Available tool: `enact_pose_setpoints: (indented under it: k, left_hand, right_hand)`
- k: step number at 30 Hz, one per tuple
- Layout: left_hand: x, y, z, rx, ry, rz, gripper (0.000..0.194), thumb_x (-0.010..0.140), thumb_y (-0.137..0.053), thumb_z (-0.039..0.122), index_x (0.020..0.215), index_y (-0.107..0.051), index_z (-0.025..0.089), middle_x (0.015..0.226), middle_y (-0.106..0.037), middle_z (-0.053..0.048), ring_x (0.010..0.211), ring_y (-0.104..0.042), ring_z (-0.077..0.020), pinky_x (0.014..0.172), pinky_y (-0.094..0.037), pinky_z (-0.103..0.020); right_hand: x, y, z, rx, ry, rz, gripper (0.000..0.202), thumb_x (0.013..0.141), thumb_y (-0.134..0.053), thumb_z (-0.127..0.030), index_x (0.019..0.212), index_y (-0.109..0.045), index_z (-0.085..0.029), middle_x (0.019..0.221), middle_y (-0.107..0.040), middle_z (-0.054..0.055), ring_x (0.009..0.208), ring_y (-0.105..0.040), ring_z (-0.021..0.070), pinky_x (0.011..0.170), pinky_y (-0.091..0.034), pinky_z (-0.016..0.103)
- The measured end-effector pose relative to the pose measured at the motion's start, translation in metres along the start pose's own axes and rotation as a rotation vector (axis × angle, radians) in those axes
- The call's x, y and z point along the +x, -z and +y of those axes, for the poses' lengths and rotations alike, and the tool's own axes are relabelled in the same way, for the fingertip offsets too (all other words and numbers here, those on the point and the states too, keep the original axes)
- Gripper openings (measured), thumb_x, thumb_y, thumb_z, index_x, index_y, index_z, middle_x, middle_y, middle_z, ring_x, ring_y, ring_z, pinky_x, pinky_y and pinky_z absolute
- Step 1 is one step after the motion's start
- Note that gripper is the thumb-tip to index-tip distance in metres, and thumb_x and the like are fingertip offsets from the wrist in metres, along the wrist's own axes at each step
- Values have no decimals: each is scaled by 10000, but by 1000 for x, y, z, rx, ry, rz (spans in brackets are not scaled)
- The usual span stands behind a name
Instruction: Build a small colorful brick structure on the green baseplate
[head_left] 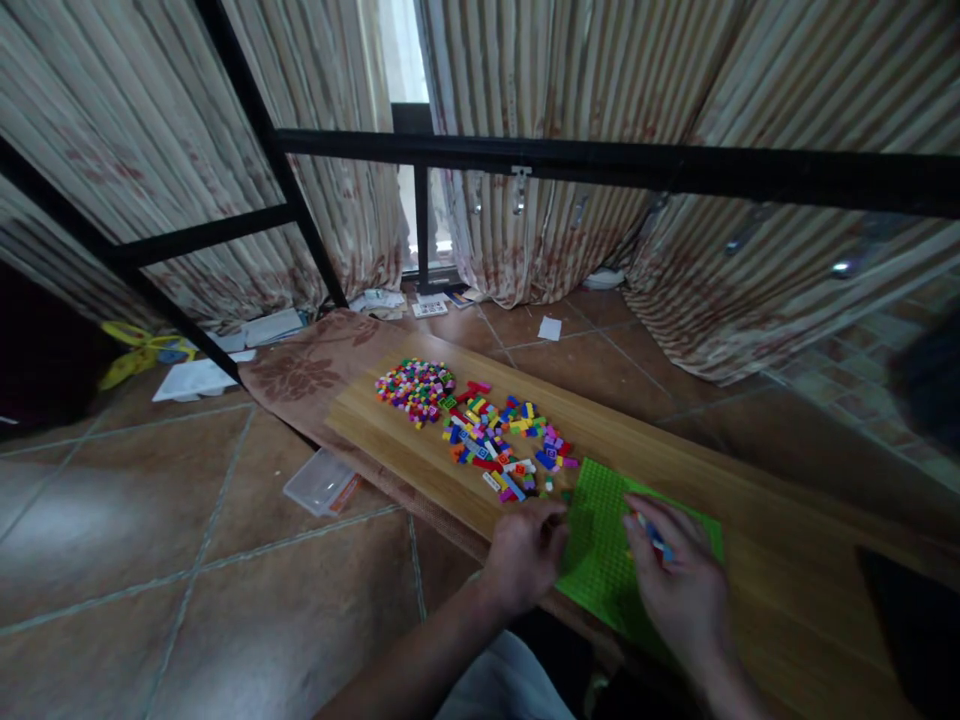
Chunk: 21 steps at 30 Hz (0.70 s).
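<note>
A green studded baseplate (600, 535) lies on the wooden table. My right hand (679, 575) is over its right part, fingers closed round a small piece of blue, white and red bricks (654, 537). At the baseplate's left edge, my left hand (527, 553) has its fingers curled together; whatever they may hold is too small to make out. Loose bricks of many colours (487, 440) are spread beyond my left hand, with a denser heap of tiny bricks (416, 388) farther to the left.
The long wooden table (645, 437) has a patterned cloth (300, 370) at its far left end. A dark flat object (907, 620) is at the right. A clear plastic box (322, 482) sits on the tiled floor, and a black metal frame (480, 152) crosses behind.
</note>
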<state>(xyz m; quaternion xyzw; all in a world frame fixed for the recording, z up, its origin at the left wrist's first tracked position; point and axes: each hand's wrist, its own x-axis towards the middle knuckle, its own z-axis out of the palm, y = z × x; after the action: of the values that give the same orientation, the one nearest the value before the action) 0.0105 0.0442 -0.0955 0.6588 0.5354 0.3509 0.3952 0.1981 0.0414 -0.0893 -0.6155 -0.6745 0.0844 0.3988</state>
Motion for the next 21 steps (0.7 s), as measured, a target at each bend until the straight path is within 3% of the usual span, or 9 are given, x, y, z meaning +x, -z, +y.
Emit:
enact_pose_setpoints:
  k: [5, 9, 16, 21]
  left_hand:
    - [-12, 37, -28, 82, 10, 70, 227, 877, -482, 175, 1041, -632, 222, 1005, -660, -41, 917, -627, -168, 833, -486, -265]
    - [-14, 47, -36, 149, -1, 70, 255, 862, -478, 133, 1054, -619, 225, 998, -641, -33, 930, -618, -167, 852, -482, -274]
    - [-2, 44, -41, 235, 29, 70, 265, 847, -505, 153, 1084, -575, 248, 1100, -599, -32, 939, -629, -181, 850, -495, -295]
    - [4, 44, -43, 246, 33, 98, 328, 840, -513, 147, 1145, -558, 262, 1198, -562, -28, 989, -624, -174, 902, -486, -290]
  right_hand:
    - [24, -50, -34, -26, 107, -257, 270, 904, -460, -286, 1088, -655, -246, 1106, -640, 68, 1066, -555, 250, 945, -440, 411]
    - [45, -76, -41, -157, 140, -467, 320, 883, -441, -169, 1134, -635, -203, 1119, -608, 76, 1058, -560, 222, 948, -433, 347]
    - [70, -89, -45, -342, 208, -633, 324, 861, -476, -168, 1150, -619, -205, 1154, -560, 83, 1020, -575, 209, 932, -412, 311]
    - [69, -90, -44, -300, 206, -617, 199, 867, -525, -232, 1027, -640, -204, 1078, -579, 68, 1000, -569, 205, 903, -405, 311]
